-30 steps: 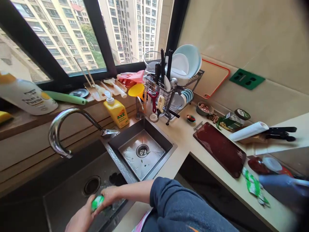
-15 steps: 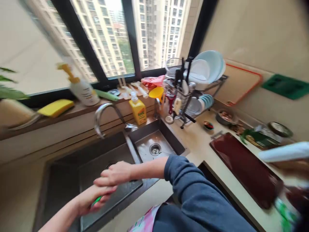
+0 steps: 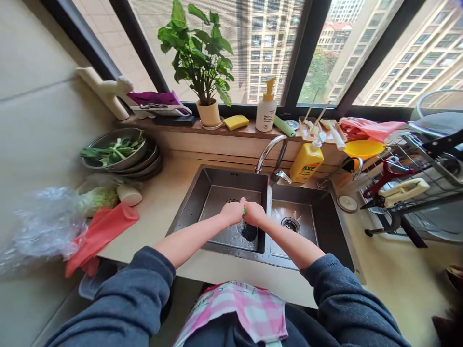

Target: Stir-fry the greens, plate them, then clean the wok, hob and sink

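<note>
Over the left basin of the dark double sink (image 3: pixel 220 250), both my hands meet with fingers closed. My left hand (image 3: pixel 234 212) is wrapped round a small green thing (image 3: pixel 244 210), mostly hidden in the fingers; its kind does not show. My right hand (image 3: pixel 253 213) presses against the left one and closes on the same thing. Below the right hand, a black, rough-looking thing (image 3: pixel 249 232) shows in the basin, with wet, shiny marks around it. Behind the hands stands the chrome faucet (image 3: pixel 269 153), its spout over the left basin.
A yellow detergent bottle (image 3: pixel 306 163) stands behind the sink. The sill carries a potted plant (image 3: pixel 209 114), a yellow sponge (image 3: pixel 236 122) and a pump bottle (image 3: pixel 266 113). Left are stacked pans (image 3: pixel 144 166) and a red rubber glove (image 3: pixel 104 233); right is a dish rack (image 3: pixel 408 202).
My view has swung left, bringing the plant and pans into sight. My right hand has shifted from lying over the left hand to meeting it side by side, around the green thing.
</note>
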{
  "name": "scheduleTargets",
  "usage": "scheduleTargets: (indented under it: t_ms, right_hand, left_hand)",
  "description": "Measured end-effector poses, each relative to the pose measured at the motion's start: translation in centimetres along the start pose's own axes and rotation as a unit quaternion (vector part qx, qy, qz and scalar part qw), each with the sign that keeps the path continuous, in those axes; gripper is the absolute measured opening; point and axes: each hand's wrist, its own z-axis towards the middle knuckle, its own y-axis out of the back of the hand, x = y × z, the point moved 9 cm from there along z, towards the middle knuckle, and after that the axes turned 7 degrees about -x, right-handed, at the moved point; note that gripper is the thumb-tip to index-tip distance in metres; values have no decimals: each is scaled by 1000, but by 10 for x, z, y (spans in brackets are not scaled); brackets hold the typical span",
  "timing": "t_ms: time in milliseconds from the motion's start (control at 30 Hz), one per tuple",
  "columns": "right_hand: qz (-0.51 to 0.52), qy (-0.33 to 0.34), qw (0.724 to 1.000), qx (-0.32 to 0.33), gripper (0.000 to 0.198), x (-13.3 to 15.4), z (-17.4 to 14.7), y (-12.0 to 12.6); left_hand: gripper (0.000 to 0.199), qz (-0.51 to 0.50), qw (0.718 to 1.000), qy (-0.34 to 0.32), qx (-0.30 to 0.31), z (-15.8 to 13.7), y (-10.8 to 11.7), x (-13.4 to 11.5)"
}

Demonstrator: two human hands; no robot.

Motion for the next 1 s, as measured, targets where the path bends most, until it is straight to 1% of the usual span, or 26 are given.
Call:
scheduleTargets:
  t_ms: [100, 167, 300, 400, 467, 533, 600, 633, 700, 733, 767, 800, 833, 867, 900, 933, 967, 1000]
  right_hand:
    - [82, -42, 996, 0, 9, -7, -6, -11]
    - [144, -75, 987, 9, 2, -11, -11, -23]
    - [265, -147, 951, 55, 12, -16, -24, -60]
    - [338, -184, 919, 87, 18, -8, -39, -85]
    - [370, -196, 903, 94, 20, 1, -49, -94]
    - [390, -197, 895, 82, 18, 8, -52, -95]
    - [406, -190, 893, 48, 14, 9, -47, -87]
    - [412, -183, 892, 24, 16, 7, -43, -81]
    - [421, -167, 891, -38, 24, 3, -35, -64]
    - [424, -161, 888, -74, 29, 1, -34, -55]
    - [426, -161, 883, -113, 32, -1, -36, -47]
    - [426, -165, 875, -158, 34, -1, -41, -39]
    - [422, -170, 866, -210, 34, 0, -52, -30]
    - [412, -174, 853, -268, 32, 3, -67, -21]
    - [396, -177, 838, -331, 29, 8, -88, -11]
    - [376, -177, 821, -390, 25, 15, -114, -2]
    - [361, -177, 805, -436, 23, 25, -143, 4]
    - [356, -181, 794, -458, 22, 36, -173, 6]
  left_hand:
    - [48, 19, 998, -52, -1, -1, -5, -5]
    - [44, 17, 997, -80, 0, -1, -8, -7]
    - [41, -10, 994, -111, 15, 0, -16, -3]
    - [33, -31, 993, -111, 19, -4, -22, 2]
    - [26, -37, 994, -100, 15, -12, -25, 5]
    - [22, -38, 996, -76, 5, -23, -27, 11]
    - [21, -44, 998, -46, -17, -31, -26, 26]
    - [25, -53, 998, -36, -28, -33, -25, 34]
    - [34, -82, 995, -35, -33, -37, -20, 49]
    - [34, -92, 995, -43, -26, -40, -18, 56]
    - [30, -115, 992, -52, -9, -42, -16, 61]
    - [26, -165, 985, -51, 18, -45, -16, 66]
    - [26, -242, 968, -34, 59, -50, -18, 71]
    - [30, -339, 935, 2, 107, -55, -23, 75]
    - [34, -439, 883, 50, 158, -63, -30, 77]
    - [36, -524, 821, 98, 205, -73, -38, 76]
    - [36, -582, 764, 140, 243, -83, -47, 72]
    - [33, -609, 730, 156, 270, -93, -54, 65]
